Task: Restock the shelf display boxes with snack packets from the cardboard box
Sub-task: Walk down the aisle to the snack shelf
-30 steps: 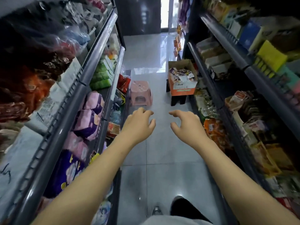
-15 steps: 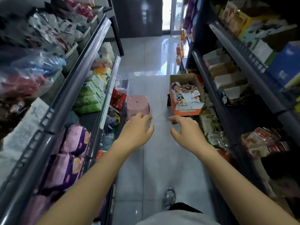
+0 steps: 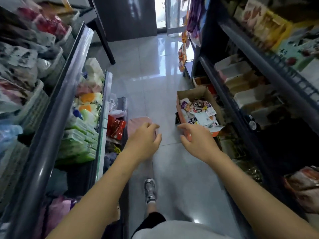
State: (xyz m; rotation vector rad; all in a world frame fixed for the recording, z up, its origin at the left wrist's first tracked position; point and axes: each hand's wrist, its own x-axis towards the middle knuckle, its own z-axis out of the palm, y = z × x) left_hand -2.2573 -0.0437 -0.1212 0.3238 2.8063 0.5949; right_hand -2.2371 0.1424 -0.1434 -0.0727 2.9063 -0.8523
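- Left hand: fingers loosely curled, holding nothing, near a pink stool.
- Right hand: fingers loosely spread, empty, near the box of packets.

One head-worn wide-angle view looks forward and down the aisle floor toward 12 o'clock, with shelving close at 9 and 3.

cardboard box right of aisle, apparently beside shelf | snack packets inside | stool left
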